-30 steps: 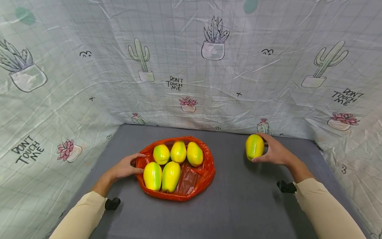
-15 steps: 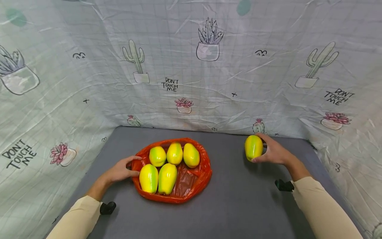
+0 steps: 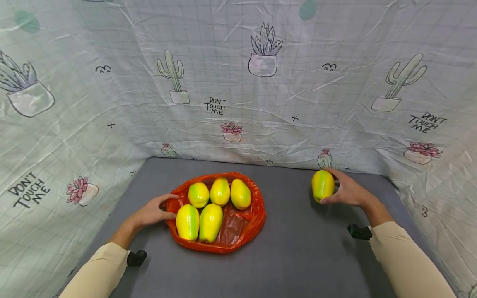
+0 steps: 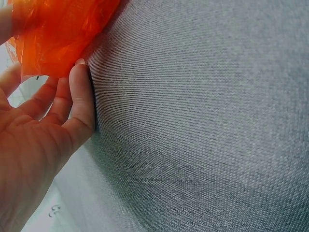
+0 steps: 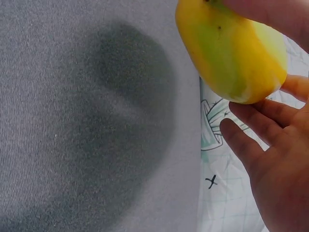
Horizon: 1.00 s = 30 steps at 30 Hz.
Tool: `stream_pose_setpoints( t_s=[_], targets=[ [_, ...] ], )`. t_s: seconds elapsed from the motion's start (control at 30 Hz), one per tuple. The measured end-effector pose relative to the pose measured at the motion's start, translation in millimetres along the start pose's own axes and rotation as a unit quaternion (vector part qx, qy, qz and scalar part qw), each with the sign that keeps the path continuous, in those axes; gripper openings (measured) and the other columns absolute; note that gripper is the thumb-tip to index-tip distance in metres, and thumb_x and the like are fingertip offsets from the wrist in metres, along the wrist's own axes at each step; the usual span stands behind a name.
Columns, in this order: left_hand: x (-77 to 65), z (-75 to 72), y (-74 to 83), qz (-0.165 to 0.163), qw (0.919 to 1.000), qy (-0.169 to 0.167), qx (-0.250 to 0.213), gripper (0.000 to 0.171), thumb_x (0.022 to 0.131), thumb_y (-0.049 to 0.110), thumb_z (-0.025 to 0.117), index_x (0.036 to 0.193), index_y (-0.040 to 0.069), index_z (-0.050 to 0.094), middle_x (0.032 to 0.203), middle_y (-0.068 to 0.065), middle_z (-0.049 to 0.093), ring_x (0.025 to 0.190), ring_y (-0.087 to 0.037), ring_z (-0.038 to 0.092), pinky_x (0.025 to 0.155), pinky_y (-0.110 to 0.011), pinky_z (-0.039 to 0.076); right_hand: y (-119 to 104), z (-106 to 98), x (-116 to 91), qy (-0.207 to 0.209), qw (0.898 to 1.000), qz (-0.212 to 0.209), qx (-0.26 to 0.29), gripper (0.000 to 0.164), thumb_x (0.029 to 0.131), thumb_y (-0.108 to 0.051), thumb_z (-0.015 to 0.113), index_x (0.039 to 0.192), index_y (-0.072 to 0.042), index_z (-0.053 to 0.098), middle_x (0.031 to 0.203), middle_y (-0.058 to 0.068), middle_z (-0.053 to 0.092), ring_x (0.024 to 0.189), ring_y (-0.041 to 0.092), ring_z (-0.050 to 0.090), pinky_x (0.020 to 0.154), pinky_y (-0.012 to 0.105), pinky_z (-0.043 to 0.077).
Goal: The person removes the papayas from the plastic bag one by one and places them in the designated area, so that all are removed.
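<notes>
1. A yellow fruit (image 3: 322,186) is held above the tabletop (image 3: 290,236) by the right grip (image 3: 348,190).
2. The red bag (image 3: 258,215) is held at its left rim by the left grip (image 3: 152,210).
3. Five fruits (image 3: 220,192) are contained inside.

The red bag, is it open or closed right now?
Open: the red bag has its rim spread wide, showing five yellow-green fruits inside.

head view high, wrist views close
</notes>
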<state>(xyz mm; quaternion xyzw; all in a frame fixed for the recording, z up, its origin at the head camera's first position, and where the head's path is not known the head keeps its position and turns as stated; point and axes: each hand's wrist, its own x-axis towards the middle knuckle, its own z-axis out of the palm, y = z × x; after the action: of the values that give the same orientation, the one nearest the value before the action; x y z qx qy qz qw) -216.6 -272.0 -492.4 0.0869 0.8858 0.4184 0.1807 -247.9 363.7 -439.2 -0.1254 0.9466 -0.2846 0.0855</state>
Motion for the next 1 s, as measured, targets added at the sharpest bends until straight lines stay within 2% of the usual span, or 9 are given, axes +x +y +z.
stream_pose_setpoints(
  t_s=[0.3, 0.53, 0.7, 1.0],
  targets=[
    [-0.9, -0.2, 1.6, -0.009, 0.9999, 0.005, 0.012, 0.068, 0.088, 0.027, 0.078, 0.148, 0.008, 0.052, 0.149, -0.026, 0.051, 0.121, -0.034, 0.056, 0.094, -0.037, 0.052, 7.7, -3.7, -2.2, -0.004, 1.000, 0.014, 0.002, 0.119, 0.074, -0.038, 0.093, 0.160, 0.005, 0.023, 0.155, 0.035, 0.037, 0.127, 0.050, 0.049, 0.103, 0.067, 0.044],
    [-0.8, 0.3, 1.4, -0.012, 0.9999, 0.004, 0.011, 0.069, 0.087, 0.028, 0.079, 0.148, 0.009, 0.052, 0.150, -0.027, 0.050, 0.122, -0.035, 0.056, 0.095, -0.037, 0.052, 12.0, -5.7, -3.9, 0.001, 1.000, -0.001, 0.005, 0.116, 0.073, -0.034, 0.094, 0.158, 0.006, 0.026, 0.149, 0.033, 0.043, 0.127, 0.051, 0.051, 0.100, 0.066, 0.046],
    [-0.5, -0.2, 1.1, -0.011, 0.9999, 0.003, 0.010, 0.069, 0.087, 0.027, 0.079, 0.148, 0.008, 0.052, 0.149, -0.027, 0.050, 0.122, -0.035, 0.056, 0.095, -0.036, 0.052, 14.9, -7.4, -4.3, -0.001, 1.000, 0.002, 0.007, 0.116, 0.072, -0.034, 0.095, 0.157, 0.006, 0.027, 0.147, 0.032, 0.046, 0.127, 0.051, 0.051, 0.100, 0.065, 0.046],
    [-0.4, -0.8, 1.5, -0.009, 0.9999, 0.002, 0.012, 0.069, 0.087, 0.028, 0.079, 0.148, 0.008, 0.052, 0.149, -0.027, 0.050, 0.123, -0.035, 0.056, 0.095, -0.037, 0.051, 22.1, -12.5, -3.7, -0.009, 1.000, 0.018, 0.001, 0.121, 0.073, -0.035, 0.094, 0.159, 0.008, 0.021, 0.151, 0.035, 0.041, 0.129, 0.054, 0.049, 0.104, 0.069, 0.043]
  ],
)
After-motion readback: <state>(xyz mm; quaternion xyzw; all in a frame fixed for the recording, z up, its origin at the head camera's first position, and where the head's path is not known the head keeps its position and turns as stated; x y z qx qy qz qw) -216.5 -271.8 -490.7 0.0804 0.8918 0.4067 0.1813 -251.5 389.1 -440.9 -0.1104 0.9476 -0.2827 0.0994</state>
